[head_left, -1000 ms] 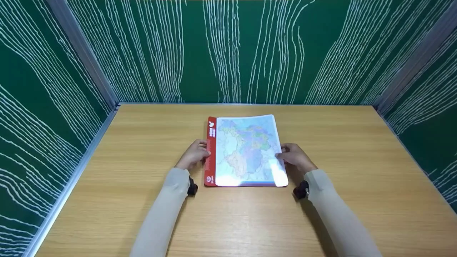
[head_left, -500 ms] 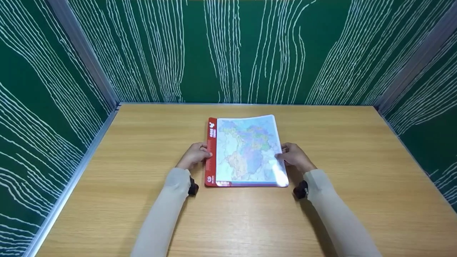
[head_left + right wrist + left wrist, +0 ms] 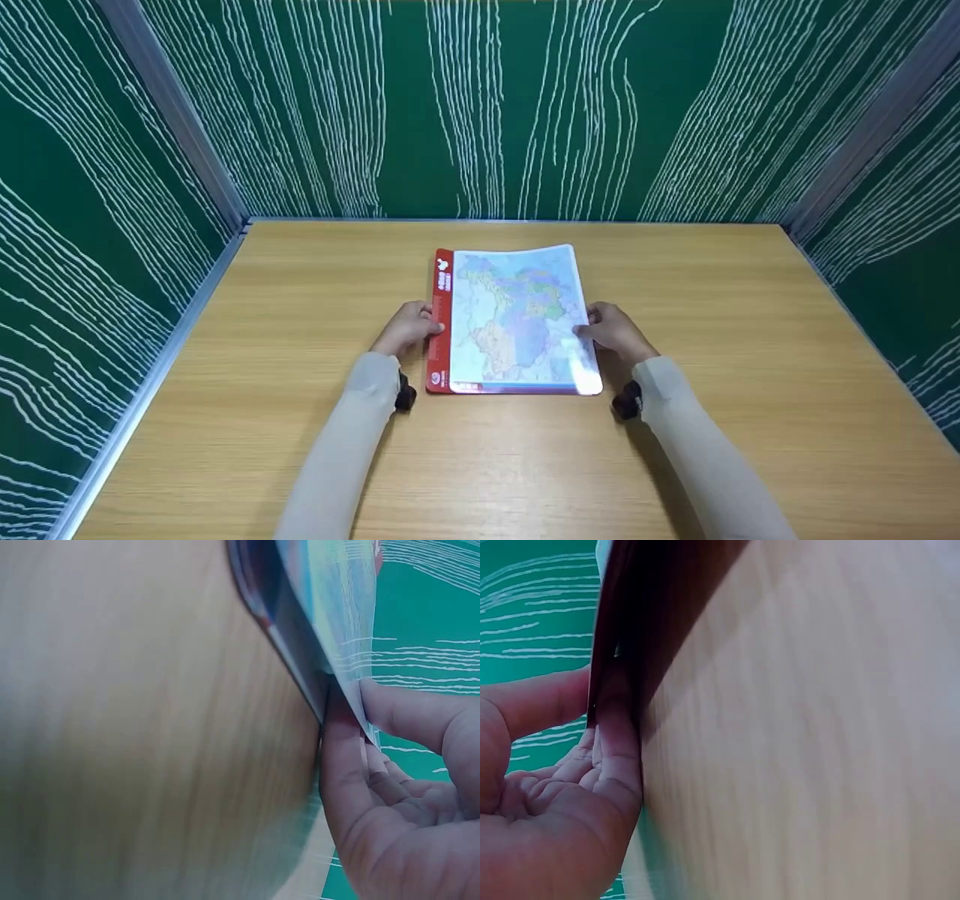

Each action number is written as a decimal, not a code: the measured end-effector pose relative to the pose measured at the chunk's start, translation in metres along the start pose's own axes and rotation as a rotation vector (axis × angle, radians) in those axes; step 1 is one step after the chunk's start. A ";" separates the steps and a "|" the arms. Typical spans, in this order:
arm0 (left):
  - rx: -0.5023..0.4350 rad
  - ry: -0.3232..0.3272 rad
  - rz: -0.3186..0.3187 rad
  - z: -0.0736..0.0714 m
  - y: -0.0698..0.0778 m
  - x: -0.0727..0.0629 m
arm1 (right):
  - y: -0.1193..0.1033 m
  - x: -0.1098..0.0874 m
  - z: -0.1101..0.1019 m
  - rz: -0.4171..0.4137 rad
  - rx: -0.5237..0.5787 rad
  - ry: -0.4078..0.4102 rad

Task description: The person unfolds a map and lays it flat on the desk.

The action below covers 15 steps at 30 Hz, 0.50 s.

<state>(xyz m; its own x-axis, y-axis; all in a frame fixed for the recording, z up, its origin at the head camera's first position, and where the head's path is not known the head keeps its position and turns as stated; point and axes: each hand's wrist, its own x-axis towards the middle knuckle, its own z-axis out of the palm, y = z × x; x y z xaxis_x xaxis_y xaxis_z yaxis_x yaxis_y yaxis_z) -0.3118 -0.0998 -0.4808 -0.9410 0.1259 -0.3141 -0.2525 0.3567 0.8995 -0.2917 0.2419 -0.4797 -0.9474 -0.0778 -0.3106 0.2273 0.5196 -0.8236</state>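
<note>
A glossy map sheet (image 3: 517,322) with a red strip down its left side lies in the middle of the table in the head view. My left hand (image 3: 406,328) pinches its left edge, thumb on the red strip and fingers underneath; the left wrist view shows this edge (image 3: 600,637) between thumb and fingers. On the opposite edge my right hand (image 3: 613,330) does the same, thumb on top. In the right wrist view another thin layer (image 3: 289,660) lies under the map, and the right fingers (image 3: 349,765) reach into the gap between the two.
The wood-grain table (image 3: 517,465) spreads out around the map. Green walls with white wavy lines (image 3: 480,112) enclose it at the back and sides, with grey frame posts (image 3: 176,112) at the corners. Both wrists carry small black devices (image 3: 405,394).
The bright glare along the map's near edge has shrunk, and a darker strip with red lettering shows there. Both hands keep their hold on the sides, nearly unmoved.
</note>
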 end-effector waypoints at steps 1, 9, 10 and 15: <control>-0.003 0.001 0.003 0.000 0.000 0.000 | 0.000 0.000 0.000 -0.002 -0.001 0.000; -0.003 0.019 0.002 0.006 0.003 -0.002 | 0.001 0.001 -0.001 0.019 0.015 -0.011; 0.001 0.023 0.001 0.006 0.004 -0.003 | 0.001 0.001 0.000 0.023 0.017 -0.009; 0.020 0.040 0.005 0.009 0.006 -0.006 | 0.001 0.003 0.000 0.034 0.026 0.000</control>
<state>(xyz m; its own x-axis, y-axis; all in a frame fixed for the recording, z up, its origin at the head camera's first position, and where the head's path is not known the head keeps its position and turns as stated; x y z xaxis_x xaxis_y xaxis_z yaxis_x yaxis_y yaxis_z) -0.3057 -0.0897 -0.4762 -0.9505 0.0907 -0.2971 -0.2438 0.3746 0.8946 -0.2943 0.2422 -0.4815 -0.9390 -0.0608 -0.3386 0.2651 0.4994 -0.8248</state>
